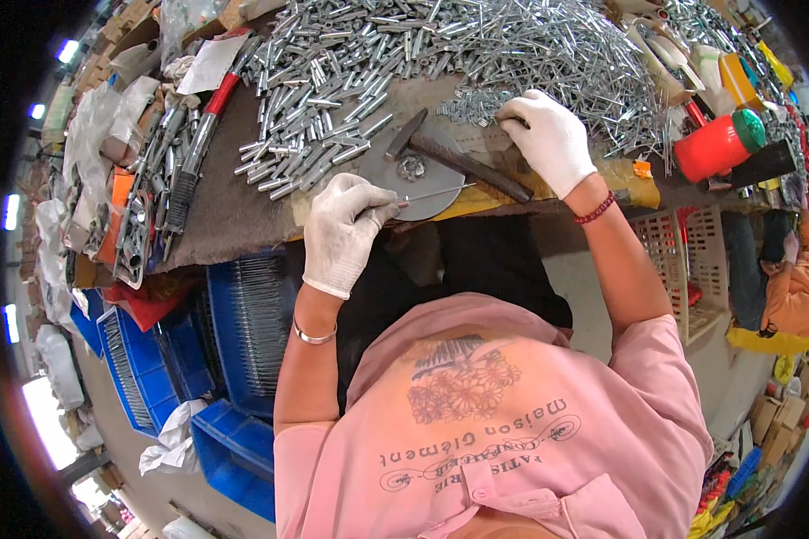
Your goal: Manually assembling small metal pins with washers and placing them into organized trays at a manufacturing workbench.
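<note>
White cotton gloves on both hands, so tbh the biggest risk I see is feel: thin pin [436, 193] pinched in the left hand [343, 229] looks easy to lose thru that fabric. Left grip is closed, thumb and fingertips clamped on the near end of the pin, w/ the far end reaching out over the round grey metal disc [403, 175] at the table [234, 211] edge. If the pinch slackens or the pin rolls, I'd guess it drops straight off the edge toward the blue crates [243, 323] below, bc the hand is basically hanging past the rim.

Right hand [548, 135] is down on the pile of small silver clips [476, 106], fingers curled together and touching them; can't tell if it's actually got one pinched or is just raking. Loose pieces there could snag the glove imo, and a careless sweep would prob scatter them.

Other thing: hammer [463, 162] lies across the disc right btwn the two hands, head next to a small toothed washer [412, 166]. Bump the handle w/ either wrist and the washer prob shifts. Big heap of silver sleeves [333, 99] sits just behind the disc, near enough to slide onto it.
</note>
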The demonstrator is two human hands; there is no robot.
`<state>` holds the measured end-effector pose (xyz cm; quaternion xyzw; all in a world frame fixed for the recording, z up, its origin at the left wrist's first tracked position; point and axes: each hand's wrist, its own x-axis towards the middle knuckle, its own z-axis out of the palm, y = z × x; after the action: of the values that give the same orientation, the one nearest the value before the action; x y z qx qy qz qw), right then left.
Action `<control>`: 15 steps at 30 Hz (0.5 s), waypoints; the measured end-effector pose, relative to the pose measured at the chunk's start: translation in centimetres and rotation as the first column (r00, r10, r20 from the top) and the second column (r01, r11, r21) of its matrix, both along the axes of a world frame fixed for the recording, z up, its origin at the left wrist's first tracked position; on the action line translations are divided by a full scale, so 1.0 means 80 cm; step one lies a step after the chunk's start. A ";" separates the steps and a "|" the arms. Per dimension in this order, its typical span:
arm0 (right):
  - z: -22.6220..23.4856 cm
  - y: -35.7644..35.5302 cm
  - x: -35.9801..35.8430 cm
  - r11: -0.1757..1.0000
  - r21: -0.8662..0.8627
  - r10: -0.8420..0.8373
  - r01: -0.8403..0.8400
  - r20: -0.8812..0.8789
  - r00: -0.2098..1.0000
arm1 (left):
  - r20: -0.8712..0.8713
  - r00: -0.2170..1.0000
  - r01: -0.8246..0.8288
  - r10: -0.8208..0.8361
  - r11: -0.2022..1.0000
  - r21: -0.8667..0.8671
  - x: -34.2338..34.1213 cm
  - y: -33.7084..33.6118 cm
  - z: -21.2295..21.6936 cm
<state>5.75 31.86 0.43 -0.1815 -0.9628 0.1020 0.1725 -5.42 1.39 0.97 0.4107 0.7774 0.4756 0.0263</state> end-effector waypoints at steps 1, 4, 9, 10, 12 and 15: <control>-0.005 0.002 -0.006 0.997 0.079 -0.010 0.004 0.082 0.997 | 0.000 1.000 -0.001 0.001 1.000 0.002 0.000 0.001 0.001; -0.010 0.004 -0.011 0.997 0.069 0.030 -0.034 0.049 0.998 | -0.054 0.998 0.015 -0.016 1.000 -0.016 0.000 0.000 0.001; 0.008 0.010 -0.007 0.997 -0.009 0.078 -0.077 0.107 0.991 | -0.031 1.000 -0.004 0.003 1.000 -0.011 0.003 0.002 0.006; 0.010 0.012 -0.005 0.994 -0.066 0.098 -0.091 0.115 0.989 | -0.029 1.000 -0.005 0.005 1.000 -0.009 0.003 0.001 0.005; 0.003 0.016 -0.006 0.991 -0.084 0.109 -0.102 0.090 0.990 | -0.055 0.999 -0.001 0.000 1.000 -0.010 0.002 0.000 0.004; -0.006 0.016 -0.008 0.986 -0.125 0.113 -0.109 0.025 0.993 | -0.063 0.998 0.002 -0.003 1.000 -0.011 0.002 0.000 0.005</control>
<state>5.12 33.14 -0.06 -0.1393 -0.9659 0.1679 0.1395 -5.23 1.37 1.36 0.4263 0.7799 0.4582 0.0044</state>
